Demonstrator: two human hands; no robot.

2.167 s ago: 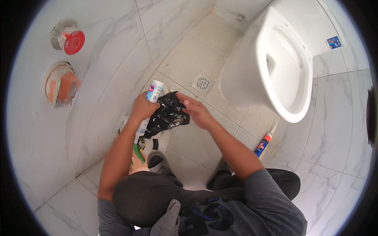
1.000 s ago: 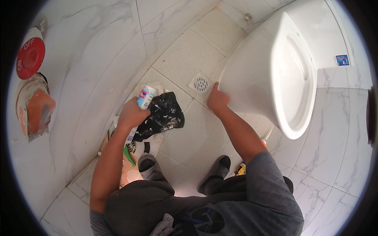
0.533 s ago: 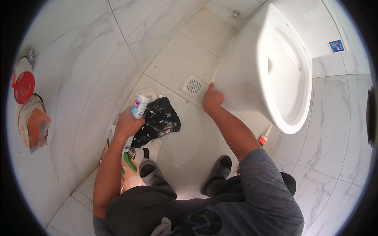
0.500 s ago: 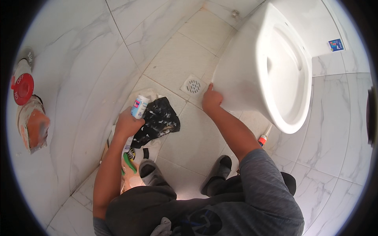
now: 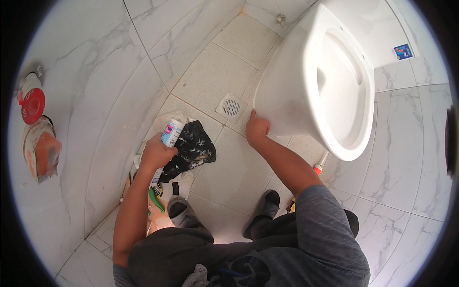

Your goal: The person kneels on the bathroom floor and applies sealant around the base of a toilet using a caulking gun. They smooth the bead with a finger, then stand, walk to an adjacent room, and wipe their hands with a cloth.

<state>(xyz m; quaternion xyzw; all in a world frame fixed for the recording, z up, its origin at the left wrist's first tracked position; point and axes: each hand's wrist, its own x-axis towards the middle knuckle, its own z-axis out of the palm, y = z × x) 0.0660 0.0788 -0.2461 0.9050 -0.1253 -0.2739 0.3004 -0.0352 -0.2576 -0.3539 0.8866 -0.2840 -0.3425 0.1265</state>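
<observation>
My left hand (image 5: 158, 152) is wrapped round a long white and light-blue cylindrical tube (image 5: 171, 131) with a pink patch on its label. The tube is tilted above a crumpled black plastic bag (image 5: 192, 148) smeared with white. With its index finger stretched out, my right hand (image 5: 257, 128) touches the foot of the white toilet (image 5: 282, 95), where the base meets the floor. The other fingers of that hand are curled, and I see nothing held in them.
A floor drain (image 5: 231, 107) lies left of the toilet base. Beside my left foot are a green-handled tool (image 5: 156, 200) and other items. A red-and-white tube with a nozzle (image 5: 318, 169) lies under the toilet's near end. A red-handled valve (image 5: 33, 106) juts from the left wall.
My right fingertip has slid slightly toward me along the toilet's base. The left hand keeps its grip on the tube. The view has shifted a little, showing a yellow item near my right foot.
</observation>
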